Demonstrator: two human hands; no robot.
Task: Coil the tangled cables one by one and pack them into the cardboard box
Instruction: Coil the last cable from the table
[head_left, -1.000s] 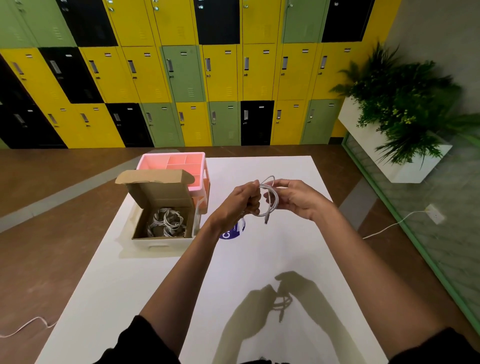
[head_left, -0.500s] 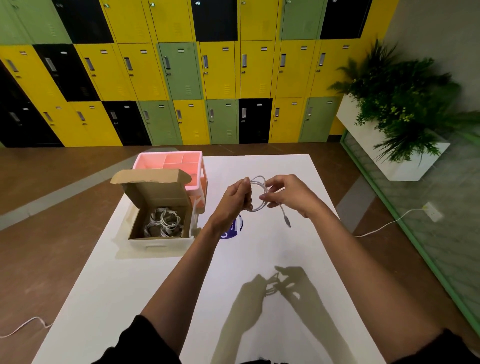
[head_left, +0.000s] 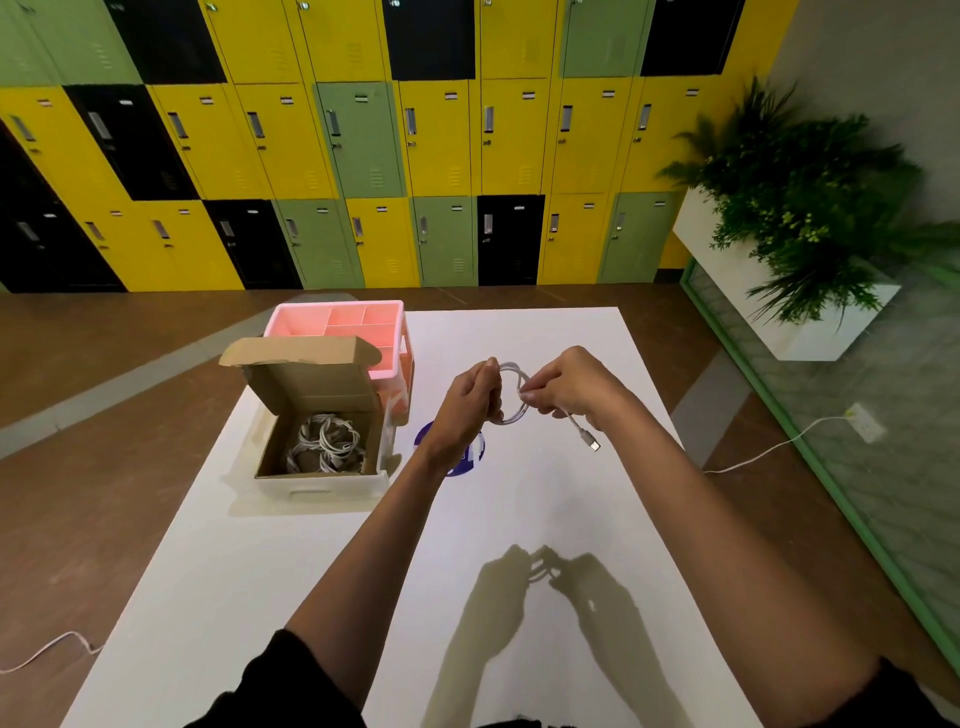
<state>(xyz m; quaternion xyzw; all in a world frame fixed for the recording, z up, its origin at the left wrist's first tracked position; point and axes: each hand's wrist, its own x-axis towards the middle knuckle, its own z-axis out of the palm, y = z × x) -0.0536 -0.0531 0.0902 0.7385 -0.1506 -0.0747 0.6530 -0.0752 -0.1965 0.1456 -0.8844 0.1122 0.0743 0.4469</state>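
A white cable (head_left: 515, 395) is wound into a small coil held above the white table (head_left: 519, 519). My left hand (head_left: 470, 397) grips the coil's left side. My right hand (head_left: 566, 387) pinches its right side, and the loose end with a USB plug (head_left: 592, 442) hangs down from that hand. The cardboard box (head_left: 317, 480) stands open to the left, its lid tilted back, with several coiled white cables (head_left: 324, 441) inside.
A pink compartment tray (head_left: 340, 322) sits right behind the box. A blue round logo (head_left: 470, 460) marks the table under my left wrist. Lockers line the far wall, a planter stands at right, and a white cord (head_left: 769, 449) runs across the floor.
Both hands stayed together on the coil. The loose plug end, first tucked near the coil, now hangs out to the lower right below my right hand.
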